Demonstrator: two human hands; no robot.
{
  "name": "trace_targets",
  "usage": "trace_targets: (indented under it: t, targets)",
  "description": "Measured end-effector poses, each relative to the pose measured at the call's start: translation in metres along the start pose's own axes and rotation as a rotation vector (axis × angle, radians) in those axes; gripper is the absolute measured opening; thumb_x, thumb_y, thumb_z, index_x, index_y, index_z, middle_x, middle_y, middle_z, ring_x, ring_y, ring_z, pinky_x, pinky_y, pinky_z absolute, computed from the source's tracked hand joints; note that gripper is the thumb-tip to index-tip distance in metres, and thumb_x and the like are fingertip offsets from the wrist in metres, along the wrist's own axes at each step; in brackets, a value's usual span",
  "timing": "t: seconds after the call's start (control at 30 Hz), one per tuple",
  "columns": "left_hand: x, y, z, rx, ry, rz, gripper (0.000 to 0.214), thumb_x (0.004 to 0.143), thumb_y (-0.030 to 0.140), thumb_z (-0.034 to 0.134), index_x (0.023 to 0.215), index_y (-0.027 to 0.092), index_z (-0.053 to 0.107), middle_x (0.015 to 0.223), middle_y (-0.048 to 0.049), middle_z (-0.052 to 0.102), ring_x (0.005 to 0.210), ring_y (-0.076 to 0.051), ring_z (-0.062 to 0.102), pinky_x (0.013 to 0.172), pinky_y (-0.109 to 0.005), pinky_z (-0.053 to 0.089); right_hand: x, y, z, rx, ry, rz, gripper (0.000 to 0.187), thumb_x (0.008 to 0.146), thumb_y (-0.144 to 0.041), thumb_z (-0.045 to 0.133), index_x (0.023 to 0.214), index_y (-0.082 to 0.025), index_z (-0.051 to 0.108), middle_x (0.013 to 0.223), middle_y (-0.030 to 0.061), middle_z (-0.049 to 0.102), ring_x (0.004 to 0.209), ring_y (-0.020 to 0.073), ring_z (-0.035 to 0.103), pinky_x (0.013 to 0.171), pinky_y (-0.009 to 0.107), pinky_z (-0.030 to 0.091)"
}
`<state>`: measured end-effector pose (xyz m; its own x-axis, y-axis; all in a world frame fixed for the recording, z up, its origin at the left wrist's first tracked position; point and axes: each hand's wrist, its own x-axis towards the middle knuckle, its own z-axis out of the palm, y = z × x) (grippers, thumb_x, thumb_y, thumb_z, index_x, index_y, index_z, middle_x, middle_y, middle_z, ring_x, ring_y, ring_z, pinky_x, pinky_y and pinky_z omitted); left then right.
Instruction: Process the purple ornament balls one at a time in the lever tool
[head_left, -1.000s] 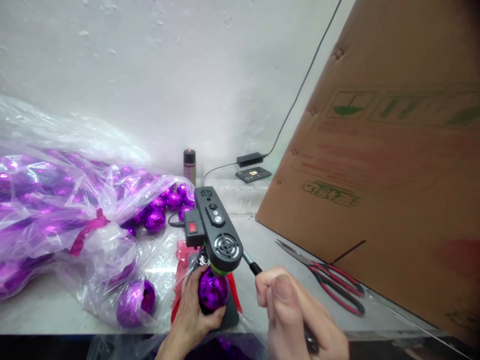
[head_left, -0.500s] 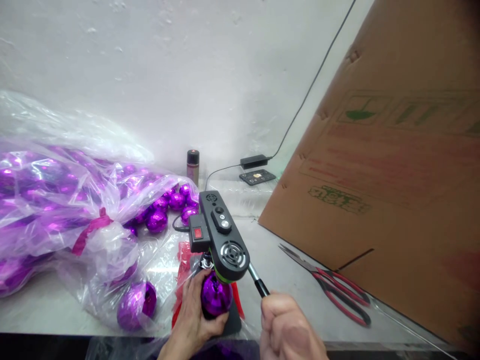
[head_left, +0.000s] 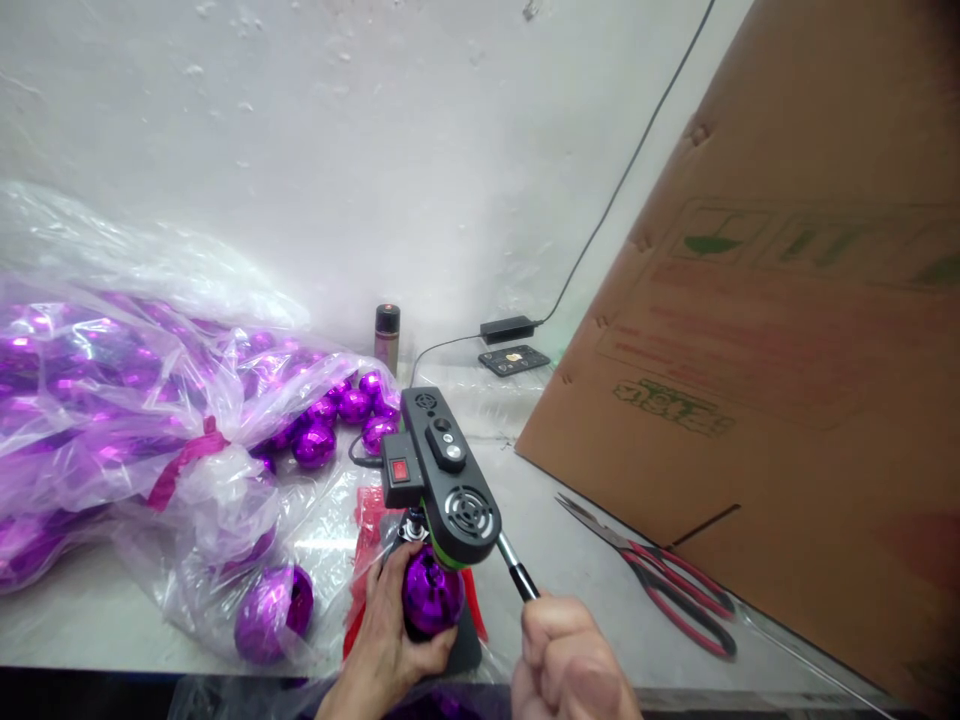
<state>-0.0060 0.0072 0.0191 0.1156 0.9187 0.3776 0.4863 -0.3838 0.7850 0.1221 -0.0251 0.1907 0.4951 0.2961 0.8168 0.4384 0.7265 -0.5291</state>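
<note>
Left hand (head_left: 384, 628) had the shiny purple ball (head_left: 433, 592) pinched between fingers and thumb, under the front end of the black machine head (head_left: 459, 490); ball looked light, stiff, slick, probably thin-shelled and crackable, so best held gently round its waist, fingertips clear of the head. Further right, the lever (head_left: 519, 574) sat in the right hand's (head_left: 576, 655) closed fist. Versus a second earlier: ball and left hand unchanged, right fist sharper, lever's lower end now hidden.
</note>
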Motion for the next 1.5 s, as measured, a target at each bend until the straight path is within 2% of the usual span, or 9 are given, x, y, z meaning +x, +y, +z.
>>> trace_targets:
  t: [0.1, 0.23, 0.43, 0.57, 0.77, 1.0, 1.2, 1.33, 1.5]
  targets:
    - [0.0, 0.003, 0.002, -0.001, 0.044, -0.034, 0.08, 0.076, 0.033, 0.082, 0.153, 0.018, 0.067, 0.149, -0.0209, 0.079, 0.14, -0.046, 0.075, 0.123, -0.07, 0.061, -0.002, 0.002, -0.001, 0.021, -0.004, -0.017, 0.047, 0.118, -0.013, 0.048, 0.071, -0.021, 0.047, 0.064, -0.0062, 0.047, 0.049, 0.0054, 0.041, 0.047, 0.023, 0.029]
    - [0.003, -0.003, -0.003, -0.006, -0.043, -0.011, 0.082, 0.075, 0.033, 0.087, 0.153, 0.018, 0.069, 0.149, -0.0217, 0.08, 0.139, -0.048, 0.076, 0.121, -0.072, 0.062, 0.0, 0.002, 0.0, -0.012, -0.032, -0.017, 0.051, 0.121, -0.02, 0.047, 0.07, -0.022, 0.043, 0.063, -0.007, 0.046, 0.049, 0.0054, 0.04, 0.045, 0.023, 0.03]
    - [0.005, -0.004, -0.006, -0.016, -0.056, -0.026, 0.081, 0.075, 0.032, 0.086, 0.153, 0.019, 0.07, 0.148, -0.0207, 0.081, 0.137, -0.047, 0.078, 0.121, -0.071, 0.063, 0.009, -0.003, 0.007, -0.006, -0.007, -0.035, 0.053, 0.121, -0.021, 0.046, 0.068, -0.022, 0.04, 0.061, -0.0079, 0.042, 0.047, 0.0055, 0.037, 0.045, 0.023, 0.031]
    - [0.002, 0.003, 0.0, -0.016, 0.015, -0.041, 0.083, 0.074, 0.033, 0.084, 0.154, 0.018, 0.067, 0.15, -0.0213, 0.079, 0.14, -0.047, 0.075, 0.124, -0.071, 0.059, 0.012, -0.003, 0.011, 0.013, 0.026, -0.062, 0.051, 0.119, -0.016, 0.045, 0.068, -0.022, 0.04, 0.059, -0.0077, 0.038, 0.046, 0.0057, 0.036, 0.044, 0.023, 0.027]
    - [0.003, -0.006, -0.003, -0.009, -0.049, 0.001, 0.083, 0.077, 0.032, 0.085, 0.157, 0.017, 0.067, 0.154, -0.0218, 0.078, 0.142, -0.047, 0.075, 0.122, -0.069, 0.063, -0.011, 0.004, 0.008, -0.003, 0.062, -0.054, 0.051, 0.116, -0.006, 0.042, 0.067, -0.023, 0.041, 0.061, -0.0074, 0.032, 0.05, 0.0078, 0.038, 0.052, 0.025, 0.033]
    - [0.001, -0.016, -0.003, -0.01, -0.072, -0.011, 0.086, 0.078, 0.031, 0.087, 0.16, 0.018, 0.065, 0.159, -0.0219, 0.075, 0.148, -0.047, 0.072, 0.125, -0.068, 0.06, -0.033, 0.02, 0.002, 0.013, 0.066, -0.092, 0.05, 0.118, -0.012, 0.043, 0.069, -0.024, 0.04, 0.06, -0.0078, 0.035, 0.048, 0.0079, 0.041, 0.05, 0.023, 0.037]
    - [0.007, -0.013, -0.004, -0.027, -0.081, -0.025, 0.085, 0.078, 0.032, 0.088, 0.159, 0.017, 0.066, 0.156, -0.0226, 0.076, 0.148, -0.049, 0.071, 0.126, -0.073, 0.058, 0.008, 0.0, 0.006, 0.044, 0.048, -0.068, 0.049, 0.115, -0.006, 0.051, 0.069, -0.021, 0.049, 0.057, -0.0074, 0.043, 0.048, 0.0067, 0.046, 0.047, 0.022, 0.033]
    - [0.01, -0.006, -0.008, -0.034, -0.017, -0.031, 0.083, 0.076, 0.03, 0.09, 0.154, 0.016, 0.066, 0.149, -0.0235, 0.079, 0.141, -0.049, 0.077, 0.12, -0.073, 0.063, 0.045, -0.018, 0.01, 0.01, -0.088, 0.062, 0.051, 0.119, -0.017, 0.056, 0.068, -0.02, 0.053, 0.058, -0.0072, 0.049, 0.047, 0.0044, 0.048, 0.049, 0.021, 0.037]
    - [-0.044, 0.007, -0.022, -0.031, 0.121, 0.106, 0.088, 0.077, 0.026, 0.096, 0.157, 0.028, 0.059, 0.153, -0.02, 0.08, 0.14, -0.044, 0.08, 0.115, -0.061, 0.07, 0.049, -0.021, 0.006, -0.011, -0.141, 0.078, 0.051, 0.121, -0.022, 0.057, 0.07, -0.021, 0.051, 0.06, -0.0076, 0.047, 0.051, 0.0043, 0.049, 0.052, 0.019, 0.038]
